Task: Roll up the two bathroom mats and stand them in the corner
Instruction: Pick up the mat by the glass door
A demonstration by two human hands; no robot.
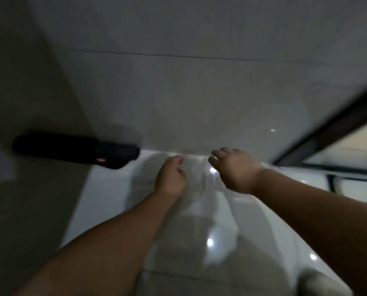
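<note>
A dark rolled mat with a small reddish mark rests against the base of the wall at the left, where the beige and grey walls meet. The blur hides whether it stands or lies. My left hand hovers over the glossy white floor to the right of the roll, apart from it, fingers loosely curled around nothing. My right hand is beside it near the wall base, fingers spread and empty. No second mat shows.
The grey tiled wall fills the upper view. A dark frame with a glass panel runs diagonally at the right. A grey rounded object sits at the bottom right edge.
</note>
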